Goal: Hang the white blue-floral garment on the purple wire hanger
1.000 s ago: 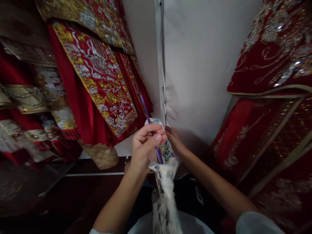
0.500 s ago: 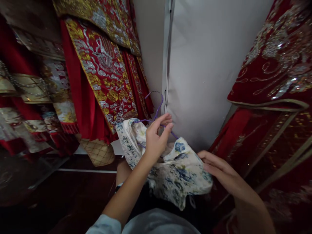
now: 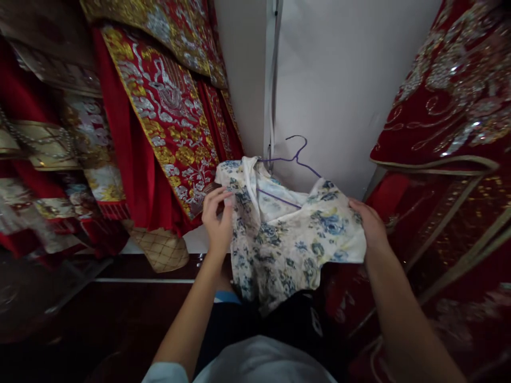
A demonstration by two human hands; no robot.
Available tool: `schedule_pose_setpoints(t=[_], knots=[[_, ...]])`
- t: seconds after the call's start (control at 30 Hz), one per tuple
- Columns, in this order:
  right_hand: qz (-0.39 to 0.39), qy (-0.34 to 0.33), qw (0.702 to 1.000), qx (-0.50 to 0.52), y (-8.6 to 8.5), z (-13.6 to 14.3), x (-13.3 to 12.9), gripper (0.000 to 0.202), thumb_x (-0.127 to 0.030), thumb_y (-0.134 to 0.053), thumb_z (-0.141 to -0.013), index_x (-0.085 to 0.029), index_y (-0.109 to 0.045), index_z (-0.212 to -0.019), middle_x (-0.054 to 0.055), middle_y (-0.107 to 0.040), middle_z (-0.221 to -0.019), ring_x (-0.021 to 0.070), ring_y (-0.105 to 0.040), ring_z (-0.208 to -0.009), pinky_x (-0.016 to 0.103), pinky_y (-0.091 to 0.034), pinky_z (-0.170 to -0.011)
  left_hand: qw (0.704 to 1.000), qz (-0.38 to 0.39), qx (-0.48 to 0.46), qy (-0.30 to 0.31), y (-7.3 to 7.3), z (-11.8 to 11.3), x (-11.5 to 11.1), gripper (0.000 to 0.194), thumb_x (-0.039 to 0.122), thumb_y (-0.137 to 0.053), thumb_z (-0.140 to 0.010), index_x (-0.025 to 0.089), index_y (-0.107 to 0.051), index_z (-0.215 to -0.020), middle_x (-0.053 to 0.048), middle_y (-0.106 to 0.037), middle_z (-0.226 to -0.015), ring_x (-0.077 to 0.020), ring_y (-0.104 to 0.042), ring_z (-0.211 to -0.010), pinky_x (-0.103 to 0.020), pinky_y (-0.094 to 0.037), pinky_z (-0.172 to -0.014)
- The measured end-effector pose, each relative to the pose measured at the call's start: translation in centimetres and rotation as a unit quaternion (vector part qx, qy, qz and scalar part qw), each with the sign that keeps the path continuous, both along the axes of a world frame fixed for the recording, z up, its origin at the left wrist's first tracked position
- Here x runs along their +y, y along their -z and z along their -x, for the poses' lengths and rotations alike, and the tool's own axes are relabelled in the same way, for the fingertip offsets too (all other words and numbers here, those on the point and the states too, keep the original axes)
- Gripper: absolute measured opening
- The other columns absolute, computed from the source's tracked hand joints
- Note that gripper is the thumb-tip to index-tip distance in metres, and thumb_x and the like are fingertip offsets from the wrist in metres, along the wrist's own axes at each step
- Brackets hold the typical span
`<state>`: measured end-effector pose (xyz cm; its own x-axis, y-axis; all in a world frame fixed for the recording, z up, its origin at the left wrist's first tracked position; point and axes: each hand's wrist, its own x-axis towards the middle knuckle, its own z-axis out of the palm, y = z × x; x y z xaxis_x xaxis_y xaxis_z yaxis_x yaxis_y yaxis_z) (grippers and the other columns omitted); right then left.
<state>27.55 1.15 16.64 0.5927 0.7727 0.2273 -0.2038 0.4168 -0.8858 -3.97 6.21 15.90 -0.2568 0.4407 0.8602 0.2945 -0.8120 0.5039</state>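
Note:
A white garment with blue flowers (image 3: 283, 244) hangs on a purple hanger (image 3: 297, 157) in front of me, its neckline open. The hanger's hook stands up free above the collar. My left hand (image 3: 219, 217) is at the garment's left shoulder edge, fingers curved and thumb apart from them, with no cloth visibly gripped. On the other side, my right hand (image 3: 369, 223) holds the sleeve edge, its fingers partly hidden behind the cloth.
Red embroidered garments (image 3: 171, 106) hang at the left, and a beaded red one (image 3: 451, 101) hangs close on the right. A pale wall (image 3: 327, 69) with a vertical strip (image 3: 270, 80) stands ahead. A quilted gold piece (image 3: 162, 247) hangs low at the left.
The garment and hanger have risen and spread out. My left hand has moved from the hanger's middle to the left shoulder. My right hand has moved up and right with the sleeve.

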Motion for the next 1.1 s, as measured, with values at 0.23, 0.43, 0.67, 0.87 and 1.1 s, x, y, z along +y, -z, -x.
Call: schedule_pose_setpoints(t=[0.23, 0.43, 0.67, 0.87, 1.1], knots=[[0.068, -0.092, 0.992, 0.054, -0.9, -0.2, 6.4, 0.012, -0.028, -0.069, -0.064, -0.019, -0.065, -0.07, 0.001, -0.068, -0.058, 0.0191, -0.067, -0.058, 0.028, -0.055, -0.057, 0.935, 0.291, -0.106, 0.172, 9.4, 2.0, 6.2, 0.06, 0.044, -0.072, -0.073, 0.016, -0.056, -0.123, -0.013, -0.06, -0.129, -0.0276, -0.052, -0.126, -0.043, -0.036, -0.111], [0.07, -0.121, 0.99, 0.012, 0.2, 0.0, 6.5, 0.026, -0.037, -0.073, -0.059, -0.018, -0.066, -0.076, 0.002, -0.068, -0.062, 0.0219, -0.067, -0.064, 0.032, -0.055, -0.062, 0.875, 0.392, -0.141, 0.247, 13.9, 1.3, 2.4, 0.056, 0.037, -0.08, -0.064, 0.014, -0.065, -0.113, -0.011, -0.069, -0.116, -0.0279, -0.058, -0.12, -0.043, -0.038, -0.11], [-0.028, 0.264, 0.95, -0.162, 8.4, 4.3, 1.3, 0.048, -0.043, -0.066, -0.074, -0.019, -0.054, -0.113, 0.011, -0.056, -0.125, 0.0231, -0.054, -0.112, 0.037, -0.045, -0.094, 0.839, 0.46, -0.168, 0.239, 18.0, -1.0, -2.4, 0.055, 0.046, -0.079, -0.065, 0.009, -0.071, -0.105, -0.013, -0.072, -0.108, -0.0322, -0.065, -0.109, -0.043, -0.049, -0.099], [0.076, -0.15, 0.97, -0.173, 15.4, 12.8, -0.7, 0.029, -0.05, -0.058, -0.082, -0.022, -0.056, -0.088, 0.005, -0.064, -0.081, 0.0196, -0.06, -0.071, 0.031, -0.047, -0.065, 0.862, 0.451, -0.102, 0.208, 18.5, -3.0, -5.2, 0.047, 0.045, -0.076, -0.069, 0.01, -0.074, -0.1, -0.011, -0.074, -0.102, -0.0296, -0.068, -0.1, -0.039, -0.051, -0.096], [0.134, -0.162, 0.956, -0.205, 14.7, 14.0, 4.2, 0.041, -0.064, -0.057, -0.077, -0.024, -0.049, -0.073, -0.003, -0.053, -0.053, 0.016, -0.049, -0.049, 0.028, -0.038, -0.051, 0.863, 0.438, -0.108, 0.23, 18.3, -3.0, -6.6, 0.048, 0.042, -0.074, -0.072, 0.01, -0.071, -0.108, -0.011, -0.072, -0.11, -0.0288, -0.066, -0.108, -0.04, -0.048, -0.102]])
